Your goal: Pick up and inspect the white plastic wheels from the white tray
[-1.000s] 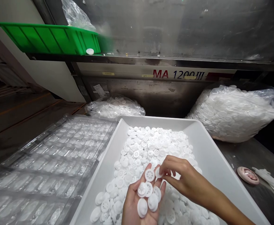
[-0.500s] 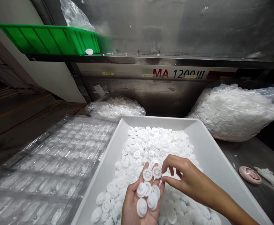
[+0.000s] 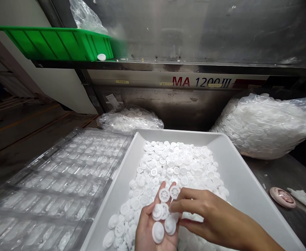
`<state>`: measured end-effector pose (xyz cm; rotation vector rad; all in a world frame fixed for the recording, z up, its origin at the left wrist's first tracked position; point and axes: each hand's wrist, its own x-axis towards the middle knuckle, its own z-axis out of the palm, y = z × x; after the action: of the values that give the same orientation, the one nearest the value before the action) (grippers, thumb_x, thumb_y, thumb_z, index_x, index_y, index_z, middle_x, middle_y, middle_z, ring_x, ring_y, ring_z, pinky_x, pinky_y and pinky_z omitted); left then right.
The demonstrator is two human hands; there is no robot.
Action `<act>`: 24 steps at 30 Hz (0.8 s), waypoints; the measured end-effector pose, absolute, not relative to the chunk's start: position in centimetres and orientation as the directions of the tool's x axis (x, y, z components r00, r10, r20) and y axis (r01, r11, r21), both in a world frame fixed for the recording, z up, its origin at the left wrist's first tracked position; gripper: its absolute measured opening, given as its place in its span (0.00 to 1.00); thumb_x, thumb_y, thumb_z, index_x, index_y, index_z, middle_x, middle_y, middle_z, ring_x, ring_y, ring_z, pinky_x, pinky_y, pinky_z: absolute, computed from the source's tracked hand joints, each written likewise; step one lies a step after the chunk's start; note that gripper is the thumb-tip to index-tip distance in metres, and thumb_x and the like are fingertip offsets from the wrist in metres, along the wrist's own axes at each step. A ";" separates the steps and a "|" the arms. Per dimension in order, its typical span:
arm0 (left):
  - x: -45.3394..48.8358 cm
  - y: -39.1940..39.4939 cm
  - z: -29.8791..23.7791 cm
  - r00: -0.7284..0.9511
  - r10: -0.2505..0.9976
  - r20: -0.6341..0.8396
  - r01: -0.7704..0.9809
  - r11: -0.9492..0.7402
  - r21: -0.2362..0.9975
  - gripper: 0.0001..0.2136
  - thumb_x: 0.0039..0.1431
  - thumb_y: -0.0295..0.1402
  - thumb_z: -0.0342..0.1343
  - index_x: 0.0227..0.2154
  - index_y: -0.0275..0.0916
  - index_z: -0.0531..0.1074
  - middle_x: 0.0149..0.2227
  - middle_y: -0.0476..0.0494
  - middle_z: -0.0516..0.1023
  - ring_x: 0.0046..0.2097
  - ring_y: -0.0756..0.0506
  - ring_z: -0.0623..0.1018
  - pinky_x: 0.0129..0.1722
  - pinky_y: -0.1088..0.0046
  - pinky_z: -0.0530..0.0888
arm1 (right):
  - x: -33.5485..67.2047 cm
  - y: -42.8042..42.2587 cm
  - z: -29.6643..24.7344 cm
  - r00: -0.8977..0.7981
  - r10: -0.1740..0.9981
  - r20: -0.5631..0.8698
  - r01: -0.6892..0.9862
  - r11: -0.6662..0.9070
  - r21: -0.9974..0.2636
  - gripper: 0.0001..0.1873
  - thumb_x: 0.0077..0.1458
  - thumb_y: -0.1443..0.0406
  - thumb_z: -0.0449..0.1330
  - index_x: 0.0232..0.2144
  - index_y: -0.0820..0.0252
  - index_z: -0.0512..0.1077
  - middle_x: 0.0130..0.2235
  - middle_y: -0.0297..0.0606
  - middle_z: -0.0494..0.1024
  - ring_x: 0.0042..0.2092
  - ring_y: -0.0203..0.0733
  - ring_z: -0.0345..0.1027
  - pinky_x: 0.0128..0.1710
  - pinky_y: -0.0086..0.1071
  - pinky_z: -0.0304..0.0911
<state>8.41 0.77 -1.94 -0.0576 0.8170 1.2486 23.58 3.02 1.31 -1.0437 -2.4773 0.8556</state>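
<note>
Several round white plastic discs (image 3: 158,232) with spoked or domed faces lie on the palm and fingers of my left hand (image 3: 145,230). That hand is palm up and cupped over the grey bin (image 3: 243,176). My right hand (image 3: 207,212) reaches in from the right, its fingertips and thumb closed around a disc at the right side of the left palm. Those fingers partly cover this disc. Many loose white discs (image 3: 179,157) fill the floor of the bin beneath both hands.
Clear plastic trays (image 3: 61,174) with rows of pockets lie left of the bin. Behind stand bags of white discs, a smaller bag (image 3: 132,118) and a larger bag (image 3: 270,125). A green crate (image 3: 56,43) sits on the ledge. A pink round object (image 3: 282,197) lies at right.
My right hand has moved left and down from the disc near the left fingertips to one lower on the left hand. The left hand stays nearly still with its discs.
</note>
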 end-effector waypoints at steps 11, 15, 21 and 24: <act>8.2 1.0 -3.0 0.071 0.839 -0.540 -0.862 0.324 0.390 0.16 0.52 0.31 0.50 0.42 0.36 0.76 0.48 0.30 0.75 0.49 0.34 0.74 0.55 0.50 0.63 | 23.7 3.1 0.6 -0.720 0.657 0.222 0.595 0.750 -0.291 0.09 0.49 0.76 0.52 0.25 0.58 0.62 0.29 0.32 0.67 0.28 0.36 0.54 0.26 0.31 0.49; 8.1 0.9 -3.2 0.104 0.848 -0.519 -0.878 0.324 0.353 0.16 0.52 0.31 0.49 0.42 0.37 0.76 0.48 0.32 0.75 0.50 0.35 0.73 0.55 0.53 0.64 | 23.8 3.1 0.8 -0.718 0.630 0.296 0.595 0.776 -0.208 0.10 0.48 0.78 0.49 0.23 0.59 0.61 0.25 0.32 0.64 0.26 0.36 0.50 0.24 0.31 0.46; 8.0 0.8 -2.2 0.171 0.829 -0.533 -0.914 0.336 0.229 0.21 0.56 0.28 0.45 0.53 0.32 0.66 0.51 0.30 0.72 0.55 0.36 0.69 0.57 0.51 0.61 | 23.4 3.3 0.6 -0.739 0.569 0.360 0.579 0.810 -0.092 0.15 0.55 0.78 0.46 0.20 0.61 0.62 0.23 0.34 0.63 0.24 0.36 0.48 0.23 0.32 0.43; 8.0 0.8 -2.1 0.176 0.830 -0.529 -0.916 0.335 0.221 0.19 0.56 0.29 0.46 0.50 0.32 0.69 0.51 0.29 0.72 0.56 0.35 0.68 0.58 0.52 0.59 | 23.3 3.3 0.5 -0.745 0.563 0.357 0.568 0.817 -0.102 0.14 0.55 0.77 0.47 0.22 0.61 0.62 0.24 0.33 0.64 0.25 0.35 0.49 0.23 0.32 0.45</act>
<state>7.97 0.83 -2.11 -0.1604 0.6335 1.2434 23.31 3.26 0.48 -0.8504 -2.6267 -0.0183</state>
